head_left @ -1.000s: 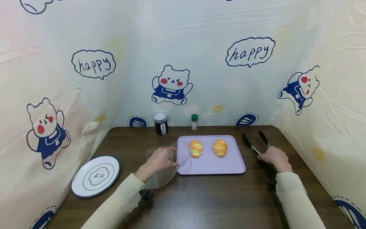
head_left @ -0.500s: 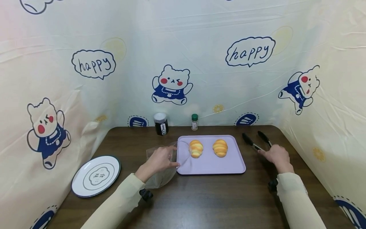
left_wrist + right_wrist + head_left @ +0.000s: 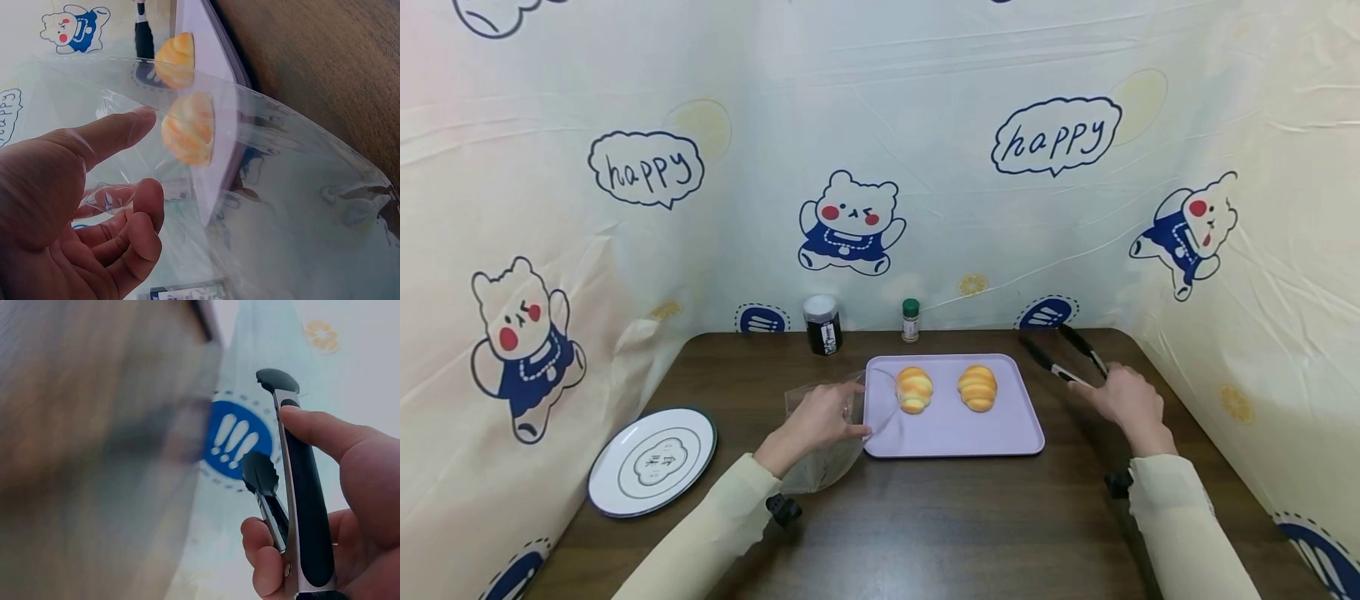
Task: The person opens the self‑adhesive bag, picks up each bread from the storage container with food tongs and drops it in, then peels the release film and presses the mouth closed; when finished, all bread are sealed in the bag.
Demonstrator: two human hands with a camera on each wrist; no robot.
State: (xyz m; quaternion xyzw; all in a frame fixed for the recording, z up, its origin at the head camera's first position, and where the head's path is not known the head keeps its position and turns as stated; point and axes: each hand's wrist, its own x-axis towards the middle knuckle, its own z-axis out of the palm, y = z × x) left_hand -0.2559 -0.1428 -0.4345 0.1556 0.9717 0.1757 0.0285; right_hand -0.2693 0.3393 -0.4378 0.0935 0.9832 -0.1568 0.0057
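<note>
A clear plastic bag [image 3: 300,187] is held by my left hand [image 3: 822,417] at the left edge of the lilac tray [image 3: 955,437]. Up close in the left wrist view, the thumb and curled fingers stand apart with film around them; which fingers bear on it is hard to tell. The bag's rounded mouth reaches over the tray's edge, near the left croissant-shaped bread roll [image 3: 914,390]. A second roll [image 3: 977,388] lies right of it. My right hand [image 3: 1129,404] grips black-handled tongs [image 3: 303,500], thumb along one arm and fingers around the other. The tongs' black heads are spread apart.
A white plate [image 3: 651,462] with a dark rim lies on the left of the brown wooden table [image 3: 940,525]. At the back stand a dark jar [image 3: 823,327] with a white lid and a small green-capped bottle [image 3: 911,321]. A printed curtain [image 3: 737,250] hangs around the table.
My right hand has taken hold of the tongs and raised them slightly, their heads shifting left and away from me. My left hand and the bag have stayed put.
</note>
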